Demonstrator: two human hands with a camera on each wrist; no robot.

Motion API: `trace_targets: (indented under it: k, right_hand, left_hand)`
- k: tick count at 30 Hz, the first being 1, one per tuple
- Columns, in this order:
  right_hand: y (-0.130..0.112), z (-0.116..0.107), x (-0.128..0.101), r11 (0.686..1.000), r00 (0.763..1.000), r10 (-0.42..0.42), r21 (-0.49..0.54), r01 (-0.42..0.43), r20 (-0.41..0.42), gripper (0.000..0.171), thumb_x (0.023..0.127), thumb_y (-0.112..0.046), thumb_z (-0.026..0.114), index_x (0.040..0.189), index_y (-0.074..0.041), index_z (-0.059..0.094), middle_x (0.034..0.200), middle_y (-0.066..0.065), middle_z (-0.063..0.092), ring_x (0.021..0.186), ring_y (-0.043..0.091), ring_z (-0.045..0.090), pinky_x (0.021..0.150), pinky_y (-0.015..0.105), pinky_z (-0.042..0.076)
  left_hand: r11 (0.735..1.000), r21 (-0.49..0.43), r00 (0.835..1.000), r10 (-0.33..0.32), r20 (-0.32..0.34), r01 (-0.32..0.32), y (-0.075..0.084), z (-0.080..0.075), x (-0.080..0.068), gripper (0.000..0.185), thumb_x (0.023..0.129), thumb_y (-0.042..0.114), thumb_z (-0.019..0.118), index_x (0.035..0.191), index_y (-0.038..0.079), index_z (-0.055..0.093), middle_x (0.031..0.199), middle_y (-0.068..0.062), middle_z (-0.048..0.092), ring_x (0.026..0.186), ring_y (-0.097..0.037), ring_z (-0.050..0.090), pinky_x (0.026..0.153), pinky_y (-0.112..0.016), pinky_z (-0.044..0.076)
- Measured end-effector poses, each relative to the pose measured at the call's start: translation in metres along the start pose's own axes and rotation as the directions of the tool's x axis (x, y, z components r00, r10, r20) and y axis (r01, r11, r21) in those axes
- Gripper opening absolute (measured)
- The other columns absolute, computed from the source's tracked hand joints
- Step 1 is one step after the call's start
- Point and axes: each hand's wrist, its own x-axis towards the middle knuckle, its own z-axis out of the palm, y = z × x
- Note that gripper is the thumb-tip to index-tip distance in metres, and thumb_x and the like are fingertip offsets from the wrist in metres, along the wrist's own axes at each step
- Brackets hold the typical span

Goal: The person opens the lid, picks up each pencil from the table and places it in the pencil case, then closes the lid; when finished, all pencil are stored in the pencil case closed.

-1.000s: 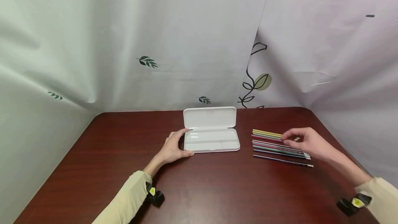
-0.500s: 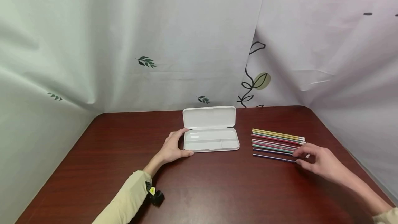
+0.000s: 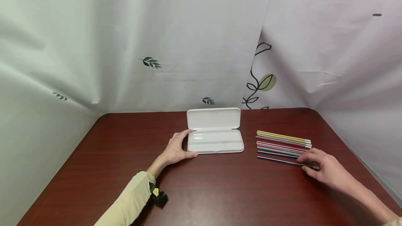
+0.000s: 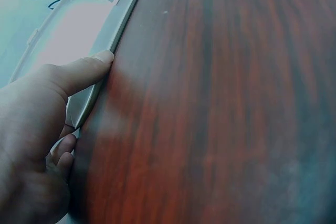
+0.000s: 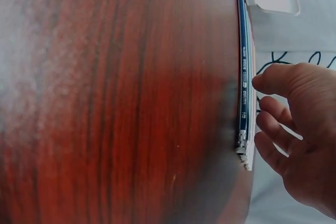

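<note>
blue pencil (image 3: 284, 161) lying left-right, right hand (image 3: 323, 170) touching

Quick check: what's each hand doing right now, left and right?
Left hand: grips the left end of the open case.
Right hand: fingers curled at the blue pencil; cannot tell whether it is pinched yet.

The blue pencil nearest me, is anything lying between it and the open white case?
Nothing visible does. The blue pencil lies at the near edge of the pencil row, with the right hand at its eraser end. Bare table stretches from its tip to the open case, which the left hand holds at its left end.
</note>
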Motion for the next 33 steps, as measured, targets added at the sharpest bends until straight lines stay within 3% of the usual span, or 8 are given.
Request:
trace_targets:
  k: [13, 25, 33]
  right_hand:
    - [0.002, 0.01, -0.004, 0.997, 0.999, 0.039, 0.067, -0.039, 0.001, 0.044, 0.058, 0.004, 0.078, 0.09, -0.023, 0.065, 0.091, -0.011, 0.056, 0.08, 0.003, 0.054, 0.068, 0.009, 0.038]
    - [0.001, 0.014, -0.002, 0.998, 1.0, -0.003, 0.059, 0.003, 0.002, 0.044, 0.058, 0.008, 0.077, 0.089, -0.022, 0.066, 0.09, -0.009, 0.056, 0.075, 0.005, 0.054, 0.065, 0.011, 0.038]
    - [0.0, 0.015, -0.001, 0.999, 0.998, -0.016, 0.052, 0.013, 0.056, 0.043, 0.062, 0.01, 0.073, 0.09, -0.022, 0.063, 0.086, -0.011, 0.051, 0.07, 0.001, 0.045, 0.059, 0.013, 0.035]
  left_hand:
    - [1.0, -0.003, 1.0, -0.01, -0.011, 0.01, 0.0, 0.003, -0.001, 0.087, 0.058, 0.042, 0.082, 0.133, 0.023, 0.042, 0.124, -0.003, 0.047, 0.115, -0.024, 0.035, 0.089, -0.046, 0.031]
    - [1.0, -0.006, 1.0, -0.004, -0.002, 0.004, -0.001, 0.001, 0.001, 0.087, 0.058, 0.042, 0.082, 0.133, 0.023, 0.042, 0.125, -0.001, 0.047, 0.115, -0.021, 0.035, 0.09, -0.045, 0.03]
    - [1.0, -0.011, 1.0, -0.011, -0.004, 0.011, 0.001, 0.0, 0.0, 0.087, 0.058, 0.042, 0.082, 0.133, 0.023, 0.042, 0.124, -0.004, 0.047, 0.114, -0.024, 0.035, 0.09, -0.046, 0.03]
